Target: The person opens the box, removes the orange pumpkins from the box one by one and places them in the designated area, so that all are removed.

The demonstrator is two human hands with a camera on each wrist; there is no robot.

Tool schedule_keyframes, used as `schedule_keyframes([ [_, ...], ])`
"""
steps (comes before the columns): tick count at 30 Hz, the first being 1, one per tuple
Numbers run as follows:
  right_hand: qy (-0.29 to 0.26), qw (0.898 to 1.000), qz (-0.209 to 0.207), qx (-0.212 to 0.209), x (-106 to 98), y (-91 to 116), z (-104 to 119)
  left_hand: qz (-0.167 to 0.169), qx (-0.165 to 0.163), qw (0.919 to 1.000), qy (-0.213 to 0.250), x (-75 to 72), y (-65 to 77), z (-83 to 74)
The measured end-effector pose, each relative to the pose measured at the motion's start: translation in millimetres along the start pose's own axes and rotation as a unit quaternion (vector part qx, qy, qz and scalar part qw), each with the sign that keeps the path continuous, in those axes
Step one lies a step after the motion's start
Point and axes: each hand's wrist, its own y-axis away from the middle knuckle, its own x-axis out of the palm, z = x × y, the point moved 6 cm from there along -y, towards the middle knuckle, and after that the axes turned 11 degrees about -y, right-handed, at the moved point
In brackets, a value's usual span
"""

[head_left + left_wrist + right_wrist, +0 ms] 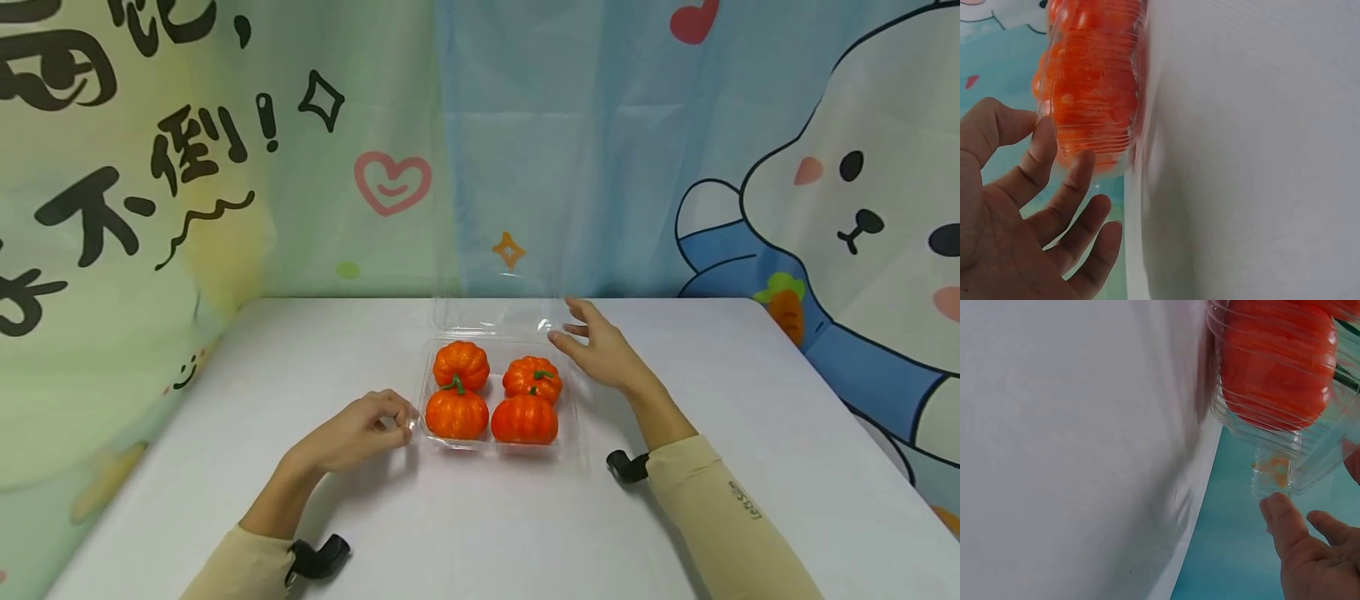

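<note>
A clear plastic clamshell box [489,447] sits on the table with its transparent lid [487,315] raised at the back. Inside it are orange toy pumpkins in two rows: two at the front, a left one [457,414] and a right one [525,419], and two behind, a left one [461,365] and a right one [532,379]. My left hand [367,429] pinches the box's left rim between thumb and index finger, the other fingers loosely bent in the left wrist view. My right hand [597,343] reaches to the lid's right side, fingers extended, thumb near the hinge corner.
The box rests on a white table [487,533]. Behind its far edge hangs a printed curtain [517,150] with a cartoon bear. Black wrist mounts [321,557] stick out from both sleeves.
</note>
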Motion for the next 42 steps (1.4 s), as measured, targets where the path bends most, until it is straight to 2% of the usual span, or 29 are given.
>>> schedule_keyframes([
  [8, -0.012, 0.999, 0.038, -0.005, 8, 7, -3, 0.007, 0.002, 0.9999, -0.008, 3.3, -0.3, -1.8],
  [18, 0.02, 0.999, 0.032, -0.03, 4, 17, 2, 0.011, -0.004, 0.9999, -0.003, 4.4, -1.6, -1.2],
  [23, 0.055, 0.995, 0.011, -0.078, 3, 25, 11, 0.011, -0.005, 0.9999, -0.003, 4.3, -2.3, -1.4],
  [27, 0.07, 0.99, 0.02, -0.121, 7, 34, 20, 0.015, -0.007, 0.9998, 0.006, 5.3, -2.2, -1.8],
  [36, 0.104, 0.978, 0.037, -0.176, 18, 54, 41, 0.034, -0.023, 0.999, 0.017, 8.7, -0.3, -1.1],
  [42, 0.11, 0.971, 0.043, -0.209, 23, 62, 50, 0.036, -0.018, 0.9989, 0.024, 8.5, -0.6, -0.2],
])
